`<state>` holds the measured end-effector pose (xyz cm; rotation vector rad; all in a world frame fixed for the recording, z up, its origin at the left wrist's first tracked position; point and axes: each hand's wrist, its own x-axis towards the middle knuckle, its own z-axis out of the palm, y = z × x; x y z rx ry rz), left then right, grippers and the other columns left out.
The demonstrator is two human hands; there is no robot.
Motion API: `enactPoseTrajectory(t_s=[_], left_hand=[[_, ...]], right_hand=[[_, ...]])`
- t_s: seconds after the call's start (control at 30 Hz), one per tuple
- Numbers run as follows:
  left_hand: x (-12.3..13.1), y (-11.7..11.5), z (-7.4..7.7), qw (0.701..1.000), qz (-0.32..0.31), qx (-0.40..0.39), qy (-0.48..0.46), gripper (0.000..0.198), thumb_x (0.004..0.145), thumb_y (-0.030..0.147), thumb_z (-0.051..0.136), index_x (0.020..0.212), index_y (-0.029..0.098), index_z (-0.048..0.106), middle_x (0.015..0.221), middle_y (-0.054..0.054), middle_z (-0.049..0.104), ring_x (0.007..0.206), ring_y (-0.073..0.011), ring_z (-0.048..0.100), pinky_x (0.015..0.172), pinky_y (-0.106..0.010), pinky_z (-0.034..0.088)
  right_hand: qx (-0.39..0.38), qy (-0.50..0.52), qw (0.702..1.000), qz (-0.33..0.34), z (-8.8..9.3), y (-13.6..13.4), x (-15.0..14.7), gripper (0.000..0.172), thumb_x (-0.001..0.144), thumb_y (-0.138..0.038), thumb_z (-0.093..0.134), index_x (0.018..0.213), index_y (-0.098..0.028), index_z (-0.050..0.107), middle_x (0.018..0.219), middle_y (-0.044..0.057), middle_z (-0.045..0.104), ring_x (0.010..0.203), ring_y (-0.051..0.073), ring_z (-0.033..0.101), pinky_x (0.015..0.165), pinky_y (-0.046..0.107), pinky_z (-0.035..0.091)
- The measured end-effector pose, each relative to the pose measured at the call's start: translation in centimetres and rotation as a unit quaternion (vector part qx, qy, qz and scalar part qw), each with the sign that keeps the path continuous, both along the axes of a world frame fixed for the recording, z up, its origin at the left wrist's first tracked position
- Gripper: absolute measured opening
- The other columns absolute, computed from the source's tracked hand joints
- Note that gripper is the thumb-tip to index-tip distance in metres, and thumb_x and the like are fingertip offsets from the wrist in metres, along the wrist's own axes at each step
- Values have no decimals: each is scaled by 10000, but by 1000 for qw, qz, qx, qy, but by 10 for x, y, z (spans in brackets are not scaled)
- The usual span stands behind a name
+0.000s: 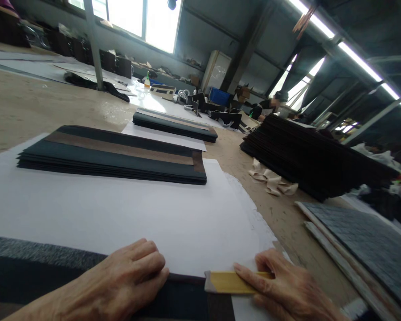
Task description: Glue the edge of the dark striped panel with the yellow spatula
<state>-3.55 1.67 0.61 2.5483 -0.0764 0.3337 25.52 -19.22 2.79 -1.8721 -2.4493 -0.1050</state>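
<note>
My left hand [127, 276] lies knuckles-up with its fingers curled, pressing down on a dark sheet [36, 272] at the near edge of the table. My right hand [287, 290] pinches a yellow strip of tape backing [232, 282], which lies across the dark sheet's right end. Both rest on a large white paper [120, 209]. Beyond it sits a flat stack of dark sheets with a brown band [113, 154].
A second dark stack [175, 125] lies farther back on white paper. A tall pile of dark sheets [314, 156] stands to the right, with crumpled tape scraps [272, 180] beside it. Grey textured boards [364, 240] lie near right. A person [270, 107] sits far back.
</note>
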Motion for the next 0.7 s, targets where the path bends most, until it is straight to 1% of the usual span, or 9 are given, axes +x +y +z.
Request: enactPoseTrajectory(t_s=[0.07,0.17,0.27,0.37,0.47,0.57,0.7], left_hand=[[0,0,1,1000,-1,20,-5,374,812,-46,307,987,172,554,903,-54,533,754,-199,433,673,-290,353],[2,2,4,997,-8,67,-36,369,830,-34,281,1017,144,543,873,-77,530,752,-212,429,672,-301,361],[3,4,6,994,-14,98,-47,354,856,-23,265,1011,124,547,840,-83,529,720,-213,427,647,-302,365],[4,3,8,991,-9,118,-58,360,912,16,224,1000,117,558,832,-89,539,709,-215,425,631,-309,363],[5,2,9,989,-3,131,-67,404,951,60,170,1011,113,566,831,-96,546,715,-218,423,629,-312,364],[4,4,9,991,-9,123,-52,368,932,47,208,1039,121,553,834,-87,543,715,-212,427,638,-304,374],[-2,12,13,998,-23,63,-16,300,848,13,327,1030,147,524,875,-65,532,744,-197,448,689,-296,391]], right_hand=[[-1,3,1000,13,-1,11,-10,442,977,-295,411,1419,-289,417,879,53,473,693,142,527,610,248,471],[-15,25,999,25,4,29,-27,445,982,-276,400,1427,-283,397,889,60,469,730,159,529,617,262,478],[-28,42,998,32,10,44,-42,410,990,-280,382,1396,-275,440,879,68,483,746,178,540,612,283,494],[-42,45,997,38,14,52,-48,397,988,-277,383,1376,-263,465,862,71,493,736,191,548,594,300,502],[-48,41,997,44,14,54,-48,407,987,-279,389,1388,-257,450,869,77,499,739,195,555,592,308,510],[-40,32,997,50,11,54,-47,415,991,-274,370,1399,-235,439,858,79,500,736,193,560,592,302,514],[-20,19,998,61,7,54,-45,411,1003,-273,328,1390,-217,454,843,79,504,716,182,565,574,279,510]])
